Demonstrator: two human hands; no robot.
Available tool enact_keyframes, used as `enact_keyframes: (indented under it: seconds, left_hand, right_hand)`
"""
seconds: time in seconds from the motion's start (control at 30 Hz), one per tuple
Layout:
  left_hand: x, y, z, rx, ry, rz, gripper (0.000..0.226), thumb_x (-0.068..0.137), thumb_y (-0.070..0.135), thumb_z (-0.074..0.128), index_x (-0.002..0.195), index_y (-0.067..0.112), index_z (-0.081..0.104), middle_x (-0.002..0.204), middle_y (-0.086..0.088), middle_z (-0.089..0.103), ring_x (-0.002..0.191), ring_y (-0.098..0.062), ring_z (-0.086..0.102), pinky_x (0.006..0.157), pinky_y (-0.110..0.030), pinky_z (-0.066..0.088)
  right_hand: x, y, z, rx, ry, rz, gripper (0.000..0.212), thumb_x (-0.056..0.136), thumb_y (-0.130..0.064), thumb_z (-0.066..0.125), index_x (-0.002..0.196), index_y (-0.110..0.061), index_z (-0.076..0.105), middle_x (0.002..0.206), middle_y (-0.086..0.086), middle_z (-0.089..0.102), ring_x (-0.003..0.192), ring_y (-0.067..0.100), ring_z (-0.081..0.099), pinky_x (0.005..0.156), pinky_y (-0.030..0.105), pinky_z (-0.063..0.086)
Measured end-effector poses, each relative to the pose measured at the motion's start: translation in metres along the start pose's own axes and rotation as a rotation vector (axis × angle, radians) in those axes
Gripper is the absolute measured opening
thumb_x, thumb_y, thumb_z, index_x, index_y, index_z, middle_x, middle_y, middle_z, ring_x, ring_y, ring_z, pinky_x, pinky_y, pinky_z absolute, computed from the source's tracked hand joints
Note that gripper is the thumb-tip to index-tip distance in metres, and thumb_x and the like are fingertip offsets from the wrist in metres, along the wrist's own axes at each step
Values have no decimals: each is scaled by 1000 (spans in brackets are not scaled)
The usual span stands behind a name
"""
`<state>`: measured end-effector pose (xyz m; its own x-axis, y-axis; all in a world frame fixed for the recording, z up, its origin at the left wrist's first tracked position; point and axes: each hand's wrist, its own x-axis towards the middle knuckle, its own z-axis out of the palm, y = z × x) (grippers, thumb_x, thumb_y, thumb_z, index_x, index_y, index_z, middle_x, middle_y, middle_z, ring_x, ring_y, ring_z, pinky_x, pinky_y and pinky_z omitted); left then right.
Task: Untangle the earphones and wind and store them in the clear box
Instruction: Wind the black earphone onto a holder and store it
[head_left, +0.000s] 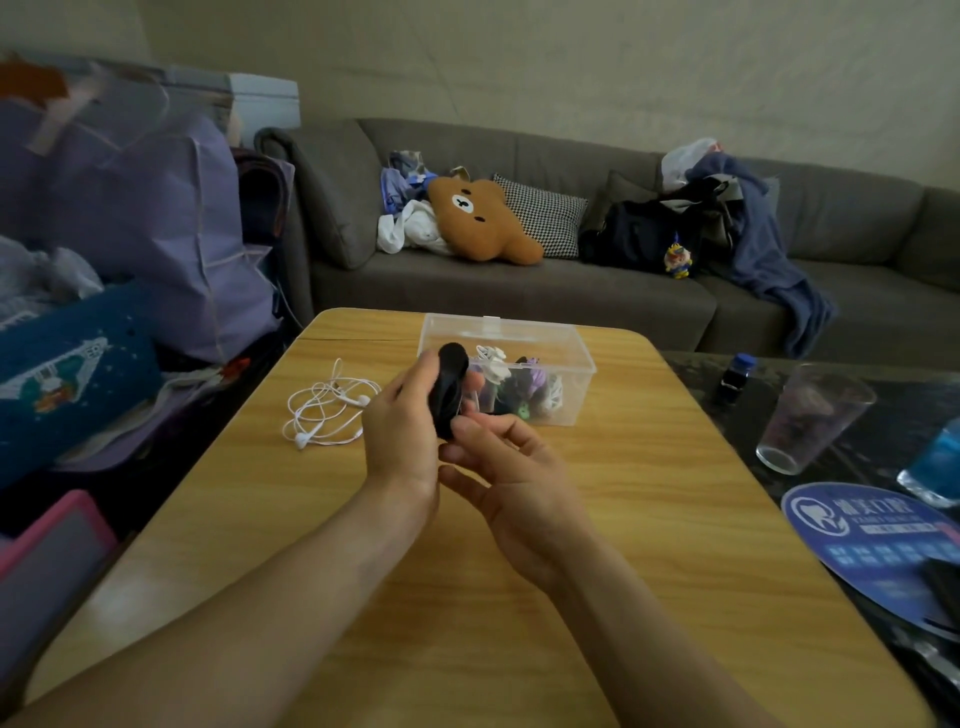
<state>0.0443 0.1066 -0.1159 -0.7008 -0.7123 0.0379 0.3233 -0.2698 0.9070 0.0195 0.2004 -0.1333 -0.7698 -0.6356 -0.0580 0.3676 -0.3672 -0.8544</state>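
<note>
The left hand (402, 415) grips a black cord bundle (451, 389); the right hand (511, 478) pinches its lower end, before the clear box (558, 340).

I see a wooden table (597, 545) with rounded corners. On it lies a loose tangle of white earphones (324, 408) at the left, and a clear box (566, 358) stands at the far side, lid off, with wound cords inside.
</note>
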Motion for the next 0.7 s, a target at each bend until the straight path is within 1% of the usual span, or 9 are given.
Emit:
enact_keyframes:
  seconds: [0.07,0.13,0.27,0.33,0.4,0.47,0.57,0.63,0.7]
  left_hand:
    - [0,-1,1,-55,-28,-37,41,101,34,48,94,2,73,90,-13,75,72,-18,63,64,-28,52]
    - [1,-1,2,-54,-50,-41,46,101,35,46,100,-3,72,90,-12,74,73,-18,64,61,-26,52]
    - [-4,-5,8,22,-48,22,51,105,41,40,112,-4,63,88,-12,72,73,-19,65,59,-25,55]
    - [-8,-7,10,79,-51,69,49,103,44,38,115,1,58,88,-10,69,74,-16,66,61,-23,56]
    - [-11,-8,12,82,-63,63,50,102,48,37,119,5,55,93,-9,68,82,-16,68,68,-24,58]
    - [-11,-8,13,81,-67,28,56,99,54,34,121,7,55,97,-10,69,89,-21,69,73,-29,59]
    - [-8,-6,12,92,-81,5,77,85,70,32,122,7,56,101,-14,71,95,-30,71,85,-42,59]
    - [-7,-5,11,125,-97,-14,89,77,78,29,128,10,55,111,-17,69,104,-33,69,95,-49,56]
    - [-8,-5,11,178,-129,-34,99,77,88,22,138,14,48,121,-15,66,111,-30,66,102,-50,50]
  right_hand:
    - [1,5,3,28,20,-26,11,94,-4,64,105,-4,62,88,9,69,69,13,66,68,27,55]
    - [2,9,3,40,47,-45,18,95,-7,63,113,-1,62,90,9,70,70,12,65,68,26,53]
    - [0,9,-2,-11,77,-69,12,95,-13,64,103,-4,66,81,7,70,74,14,64,70,28,52]
    - [-1,11,-3,-29,99,-94,20,94,-17,66,106,-2,68,91,12,72,83,19,67,75,33,53]
    - [-3,10,-3,-8,101,-86,26,94,-20,66,110,0,69,105,20,71,94,23,67,80,36,53]
    - [-3,8,-3,56,83,-53,29,92,-19,67,113,0,70,113,27,66,101,27,62,89,39,51]
    - [0,3,-5,186,22,19,33,88,-17,67,118,-4,71,124,22,66,109,27,59,104,40,47]
    - [1,1,-7,225,-6,74,34,93,-14,61,124,-3,67,130,19,66,115,26,62,105,37,49]
    - [2,-1,-10,247,-5,105,32,98,-10,54,127,-3,65,127,16,68,117,26,64,96,32,56]
